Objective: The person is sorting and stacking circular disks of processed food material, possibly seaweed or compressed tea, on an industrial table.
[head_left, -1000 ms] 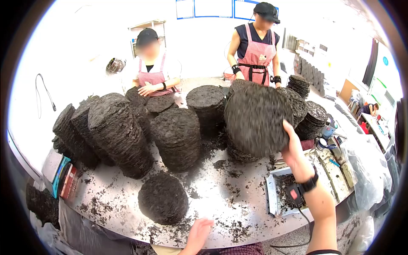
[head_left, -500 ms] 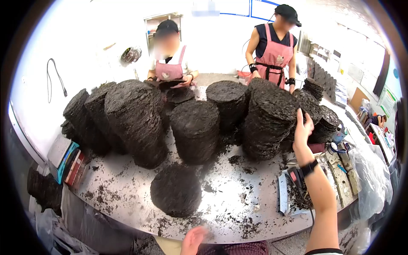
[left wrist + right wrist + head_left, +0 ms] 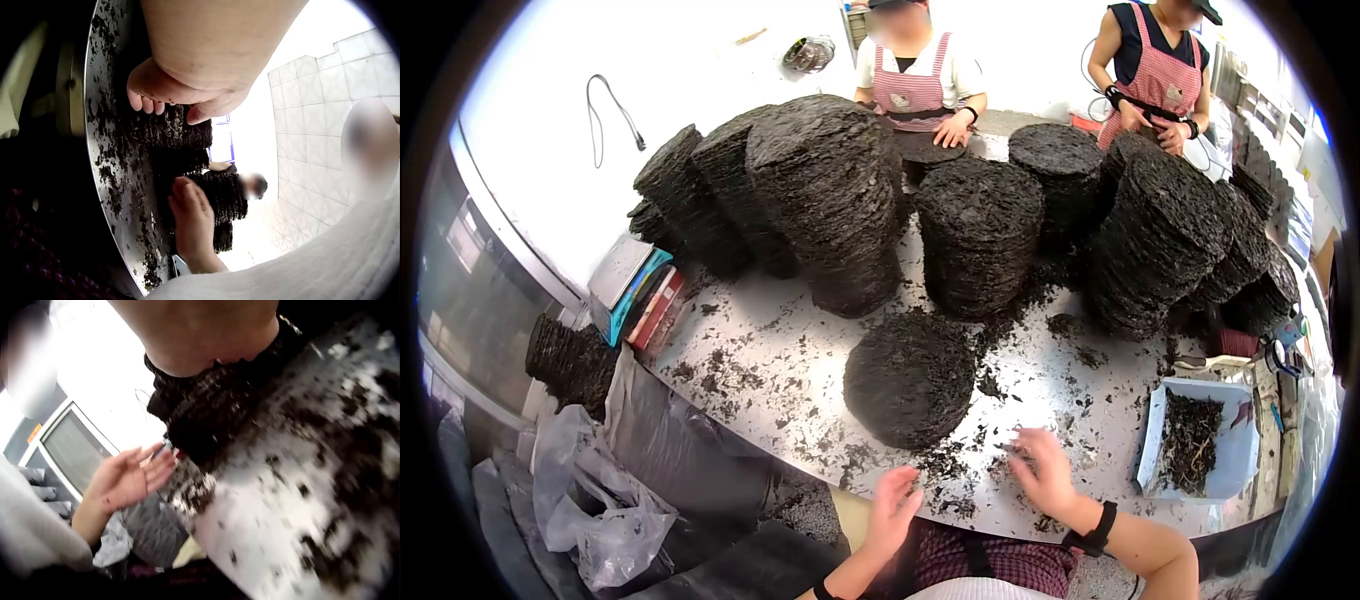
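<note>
A dark round stack of thin sheets (image 3: pixel 910 380) stands near the table's front edge in the head view. My left hand (image 3: pixel 890 512) is held just in front of it, at the table edge, with relaxed fingers and nothing in it. To its right, my right hand (image 3: pixel 1045 475) hovers over scattered dark flakes, fingers loosely bent and empty. Neither hand touches the stack. The left wrist view shows the left hand (image 3: pixel 181 94) close up and the right hand (image 3: pixel 192 225) beyond. In the right wrist view the left hand (image 3: pixel 134 481) shows its open palm.
Tall dark stacks (image 3: pixel 825 200) line the table's far side, with a leaning stack (image 3: pixel 1165 240) at the right. A light-blue tray (image 3: pixel 1235 455) holds dark scraps. Books (image 3: pixel 650 300) lie left. Two people in pink aprons (image 3: pixel 915 85) stand behind the table.
My right hand has left the tall stack at the right, where it laid a round sheet bundle, and has come down to the front. The head view has turned left and downward.
</note>
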A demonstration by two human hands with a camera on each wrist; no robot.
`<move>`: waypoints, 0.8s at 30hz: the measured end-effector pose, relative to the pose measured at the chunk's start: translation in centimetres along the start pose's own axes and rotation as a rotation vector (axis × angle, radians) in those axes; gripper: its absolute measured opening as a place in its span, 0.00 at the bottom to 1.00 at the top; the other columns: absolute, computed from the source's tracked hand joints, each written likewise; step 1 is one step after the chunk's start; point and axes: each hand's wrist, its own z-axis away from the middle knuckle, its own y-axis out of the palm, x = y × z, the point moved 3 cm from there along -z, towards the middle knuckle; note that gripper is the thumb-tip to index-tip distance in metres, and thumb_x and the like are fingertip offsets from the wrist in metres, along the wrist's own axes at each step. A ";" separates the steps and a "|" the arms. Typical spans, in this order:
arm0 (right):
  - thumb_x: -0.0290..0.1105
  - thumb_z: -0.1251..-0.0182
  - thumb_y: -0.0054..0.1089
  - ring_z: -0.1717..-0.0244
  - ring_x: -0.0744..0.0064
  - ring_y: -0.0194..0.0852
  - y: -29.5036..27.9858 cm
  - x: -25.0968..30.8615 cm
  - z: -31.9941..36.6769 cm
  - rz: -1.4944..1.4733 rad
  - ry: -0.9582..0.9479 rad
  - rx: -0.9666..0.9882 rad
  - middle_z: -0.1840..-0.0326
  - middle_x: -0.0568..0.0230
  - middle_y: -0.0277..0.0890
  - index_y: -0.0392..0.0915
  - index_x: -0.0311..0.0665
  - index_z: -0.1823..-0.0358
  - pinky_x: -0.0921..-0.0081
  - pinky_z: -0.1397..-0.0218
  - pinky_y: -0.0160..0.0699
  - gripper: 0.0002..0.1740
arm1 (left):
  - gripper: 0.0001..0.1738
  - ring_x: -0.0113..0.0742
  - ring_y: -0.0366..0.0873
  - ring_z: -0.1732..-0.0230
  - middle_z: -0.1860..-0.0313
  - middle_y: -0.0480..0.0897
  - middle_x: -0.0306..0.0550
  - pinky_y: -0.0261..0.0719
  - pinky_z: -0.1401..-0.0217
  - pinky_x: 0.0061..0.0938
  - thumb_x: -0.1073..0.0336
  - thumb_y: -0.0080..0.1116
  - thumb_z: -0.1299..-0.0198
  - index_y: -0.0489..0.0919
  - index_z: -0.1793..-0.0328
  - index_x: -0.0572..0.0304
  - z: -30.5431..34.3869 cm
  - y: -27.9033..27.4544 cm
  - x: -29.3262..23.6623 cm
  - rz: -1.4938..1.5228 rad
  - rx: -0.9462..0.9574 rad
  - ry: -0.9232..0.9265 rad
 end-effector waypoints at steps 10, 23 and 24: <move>0.36 0.52 0.72 0.26 0.51 0.51 6.5 4.3 -8.1 0.316 -0.356 0.151 0.30 0.50 0.59 0.66 0.33 0.38 0.51 0.22 0.45 0.39 | 0.41 0.51 0.59 0.26 0.27 0.59 0.63 0.55 0.22 0.39 0.76 0.51 0.41 0.46 0.23 0.67 -5.8 -4.2 1.1 0.784 -0.183 -0.418; 0.38 0.57 0.78 0.31 0.50 0.58 -0.6 0.2 -0.1 0.235 -0.130 -0.092 0.33 0.58 0.64 0.69 0.41 0.51 0.46 0.26 0.51 0.32 | 0.38 0.39 0.61 0.33 0.35 0.65 0.47 0.63 0.31 0.42 0.64 0.63 0.41 0.55 0.29 0.58 -6.8 5.3 0.2 0.396 -0.066 -0.329; 0.37 0.58 0.78 0.32 0.49 0.58 -0.9 0.0 0.6 0.204 -0.102 -0.098 0.34 0.57 0.64 0.69 0.41 0.50 0.44 0.25 0.49 0.33 | 0.40 0.40 0.62 0.32 0.34 0.65 0.47 0.62 0.30 0.43 0.64 0.65 0.42 0.54 0.28 0.58 -6.8 5.1 0.3 0.463 0.039 -0.371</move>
